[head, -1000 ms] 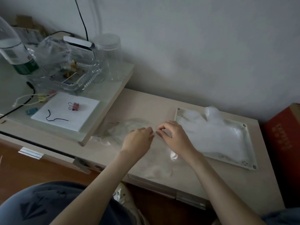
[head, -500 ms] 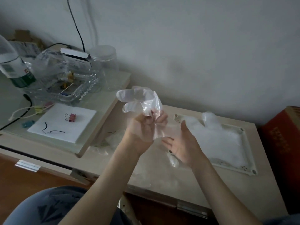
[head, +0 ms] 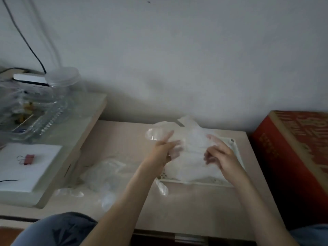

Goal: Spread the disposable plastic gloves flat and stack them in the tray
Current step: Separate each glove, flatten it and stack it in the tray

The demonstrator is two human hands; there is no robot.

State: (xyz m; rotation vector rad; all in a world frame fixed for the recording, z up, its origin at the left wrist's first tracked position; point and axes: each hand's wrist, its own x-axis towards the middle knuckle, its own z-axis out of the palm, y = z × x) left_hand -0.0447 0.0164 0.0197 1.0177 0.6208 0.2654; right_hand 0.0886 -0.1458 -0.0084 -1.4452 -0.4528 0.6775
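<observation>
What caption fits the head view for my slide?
Left hand and right hand hold a plastic glove over the tray.

No text, brand or number can be read. Pale printing is seen on the top and on the front face of the red box [head: 292,148] at the right, but it is blurred too much for any character to be made out.

Clear filmy gloves [head: 191,150], white tray [head: 237,151], red patterned box [head: 291,150], beige table [head: 124,135]
</observation>
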